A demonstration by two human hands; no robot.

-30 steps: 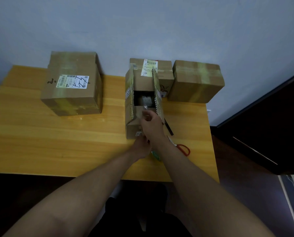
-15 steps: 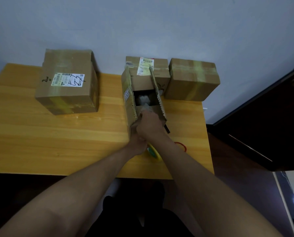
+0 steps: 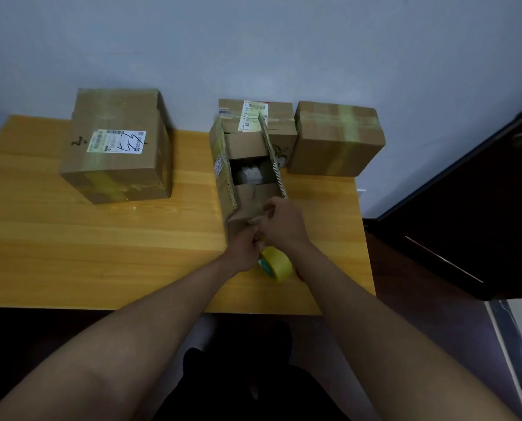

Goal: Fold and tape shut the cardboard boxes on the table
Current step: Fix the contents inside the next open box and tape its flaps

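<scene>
Both hands meet at the near end of the open box (image 3: 247, 177). The right hand (image 3: 284, 223) is curled, thumb and fingers pinching what appears to be a strip of tape at the box's near top edge. The left hand (image 3: 243, 249) lies just below it, fingers curled against the near wall of the box; whether it grips the strip or the tape roll (image 3: 276, 264) cannot be told. The yellow roll sits on the table (image 3: 102, 253) directly under the right wrist, touching or just beside the left hand.

The open box extends away from the hands. Its two short flaps are folded in, its two long flaps stand upright, and pale crumpled packing (image 3: 249, 174) shows in the gap between the short flaps.

Handling, as judged: the cardboard is stiff yet light and likely to slide on the smooth wood, so one hand should steady a wall while the long flaps are pressed down at their free edges. Tape is thin and self-sticking; hold it taut by its end.

Beyond and left of the hands stands a large taped box (image 3: 117, 147); beyond the open box, a labelled box (image 3: 279, 120); beyond and right, another taped box (image 3: 335, 138).
</scene>
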